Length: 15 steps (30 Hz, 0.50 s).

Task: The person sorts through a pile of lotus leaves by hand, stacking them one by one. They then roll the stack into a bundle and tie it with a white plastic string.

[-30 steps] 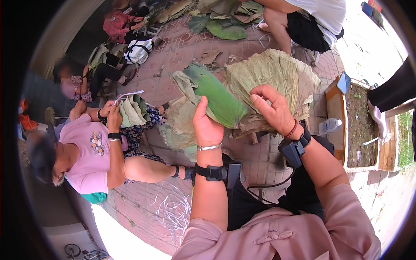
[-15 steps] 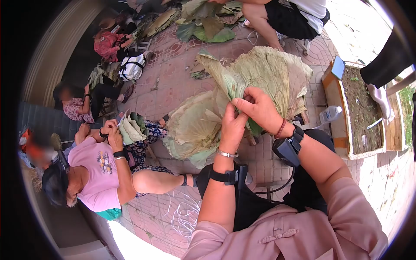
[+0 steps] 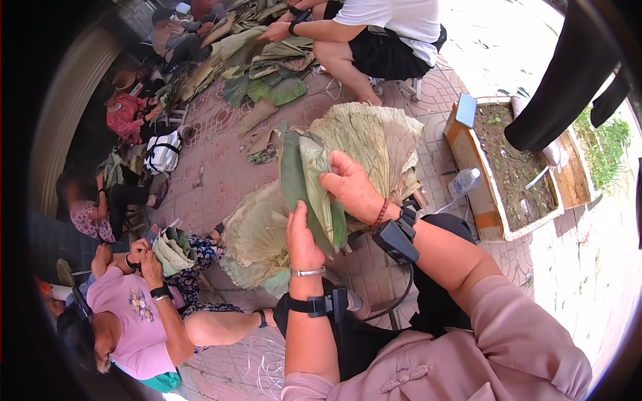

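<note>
A folded green leaf bundle [image 3: 307,177] stands upright between my hands. My right hand [image 3: 354,187] pinches its right edge, thumb and fingers closed on the leaf. Against the bundle's lower left side lies my left hand [image 3: 304,240], its fingers stretched upward and the palm turned toward the leaf. Behind and beneath are large dried leaves, one pale and wrinkled [image 3: 384,140] at the back and another spread out [image 3: 257,234] to the left.
A co-worker in a pink shirt [image 3: 134,301] sits close on the left. Another person in black shorts [image 3: 388,57] sits ahead near leaf piles [image 3: 277,73]. On the right are a soil-filled box [image 3: 511,160] and a water bottle [image 3: 465,180]. White strings [image 3: 264,367] lie below left.
The view has shifted to the right. The leaf bundle now stands folded, its dark green side showing. My left hand has gone from a pinch to stretched fingers, lower on the bundle.
</note>
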Each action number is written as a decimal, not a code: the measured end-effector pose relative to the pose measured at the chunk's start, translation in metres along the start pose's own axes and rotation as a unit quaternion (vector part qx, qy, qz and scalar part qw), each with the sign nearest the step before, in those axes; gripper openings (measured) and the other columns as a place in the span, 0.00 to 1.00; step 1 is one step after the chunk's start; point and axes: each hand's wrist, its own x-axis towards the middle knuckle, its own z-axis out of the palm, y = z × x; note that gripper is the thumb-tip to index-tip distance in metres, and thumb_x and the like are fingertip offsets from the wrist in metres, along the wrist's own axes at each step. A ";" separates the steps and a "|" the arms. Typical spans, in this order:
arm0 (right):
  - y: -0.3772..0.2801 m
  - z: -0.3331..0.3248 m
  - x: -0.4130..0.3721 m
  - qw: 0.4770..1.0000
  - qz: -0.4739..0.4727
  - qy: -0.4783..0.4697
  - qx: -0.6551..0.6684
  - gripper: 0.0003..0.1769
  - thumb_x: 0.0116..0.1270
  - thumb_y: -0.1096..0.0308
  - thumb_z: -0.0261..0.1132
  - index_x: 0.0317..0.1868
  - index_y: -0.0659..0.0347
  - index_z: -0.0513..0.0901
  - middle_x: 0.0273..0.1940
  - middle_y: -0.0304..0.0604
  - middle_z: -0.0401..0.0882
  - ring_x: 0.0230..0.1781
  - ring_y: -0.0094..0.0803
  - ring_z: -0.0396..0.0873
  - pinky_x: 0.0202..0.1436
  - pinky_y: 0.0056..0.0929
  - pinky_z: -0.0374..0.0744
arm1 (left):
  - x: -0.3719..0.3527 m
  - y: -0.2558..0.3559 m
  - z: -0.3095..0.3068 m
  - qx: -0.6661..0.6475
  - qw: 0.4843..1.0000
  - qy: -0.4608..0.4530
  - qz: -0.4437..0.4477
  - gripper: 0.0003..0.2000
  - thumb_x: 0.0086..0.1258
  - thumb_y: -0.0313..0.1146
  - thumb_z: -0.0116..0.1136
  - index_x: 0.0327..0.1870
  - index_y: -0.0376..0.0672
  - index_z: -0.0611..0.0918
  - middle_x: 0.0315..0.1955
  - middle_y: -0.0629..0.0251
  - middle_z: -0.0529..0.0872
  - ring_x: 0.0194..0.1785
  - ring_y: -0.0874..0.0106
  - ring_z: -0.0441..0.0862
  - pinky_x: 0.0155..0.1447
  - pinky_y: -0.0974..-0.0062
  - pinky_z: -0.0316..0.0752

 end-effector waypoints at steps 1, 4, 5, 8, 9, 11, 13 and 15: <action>-0.001 0.001 0.002 1.000 -0.020 0.003 0.020 0.09 0.59 0.79 0.54 0.41 0.61 0.71 0.32 0.31 0.74 0.29 0.15 0.71 0.31 0.16 0.71 | 0.004 -0.002 -0.003 -0.012 0.999 0.041 0.033 0.16 0.72 0.39 0.46 0.53 0.36 0.72 0.47 0.63 0.79 0.49 0.71 0.78 0.52 0.72 0.74; 0.000 0.001 0.013 0.997 -0.065 0.009 0.033 0.12 0.58 0.81 0.51 0.43 0.62 0.69 0.30 0.32 0.71 0.29 0.16 0.70 0.31 0.17 0.72 | 0.007 0.000 -0.015 -0.012 0.985 0.127 0.114 0.15 0.72 0.40 0.46 0.51 0.39 0.74 0.44 0.64 0.80 0.44 0.69 0.79 0.48 0.69 0.75; -0.007 0.002 0.012 0.997 -0.056 0.003 0.049 0.17 0.58 0.83 0.50 0.49 0.62 0.69 0.37 0.34 0.73 0.35 0.18 0.72 0.38 0.19 0.73 | 0.009 0.005 -0.022 -0.049 0.981 0.148 0.116 0.15 0.71 0.41 0.47 0.50 0.40 0.74 0.43 0.64 0.81 0.42 0.69 0.78 0.45 0.69 0.75; -0.023 0.005 0.014 0.993 -0.068 0.005 0.094 0.26 0.56 0.86 0.48 0.56 0.60 0.68 0.43 0.37 0.76 0.41 0.19 0.73 0.43 0.20 0.73 | 0.005 0.022 -0.028 -0.093 0.967 0.214 0.102 0.14 0.70 0.44 0.47 0.47 0.44 0.75 0.39 0.64 0.81 0.37 0.69 0.77 0.38 0.69 0.75; -0.026 0.005 0.019 0.989 -0.093 0.011 0.117 0.30 0.53 0.87 0.46 0.58 0.58 0.67 0.42 0.37 0.77 0.41 0.18 0.73 0.41 0.20 0.73 | 0.004 0.025 -0.031 -0.144 0.963 0.207 0.095 0.15 0.70 0.44 0.47 0.47 0.43 0.74 0.38 0.64 0.81 0.37 0.69 0.77 0.39 0.69 0.75; -0.013 -0.019 0.034 0.993 -0.099 0.065 0.020 0.34 0.52 0.88 0.46 0.60 0.55 0.66 0.45 0.40 0.77 0.45 0.22 0.75 0.45 0.22 0.74 | 0.004 0.025 -0.036 -0.191 0.957 0.200 0.087 0.15 0.71 0.43 0.46 0.48 0.43 0.74 0.38 0.64 0.80 0.37 0.68 0.77 0.39 0.69 0.75; -0.003 -0.048 0.045 0.984 -0.104 0.121 -0.079 0.37 0.51 0.89 0.45 0.63 0.53 0.65 0.48 0.43 0.78 0.48 0.27 0.76 0.49 0.24 0.74 | 0.006 0.020 -0.041 -0.204 0.967 0.144 0.039 0.15 0.71 0.43 0.45 0.48 0.43 0.74 0.38 0.65 0.80 0.37 0.68 0.77 0.40 0.68 0.75; 0.000 -0.078 0.051 0.929 -0.109 0.262 -0.238 0.37 0.50 0.88 0.46 0.62 0.51 0.66 0.47 0.49 0.79 0.49 0.36 0.78 0.48 0.30 0.74 | 0.006 0.018 -0.033 -0.184 0.972 0.147 0.024 0.15 0.71 0.43 0.45 0.48 0.43 0.74 0.39 0.65 0.80 0.37 0.68 0.76 0.40 0.67 0.74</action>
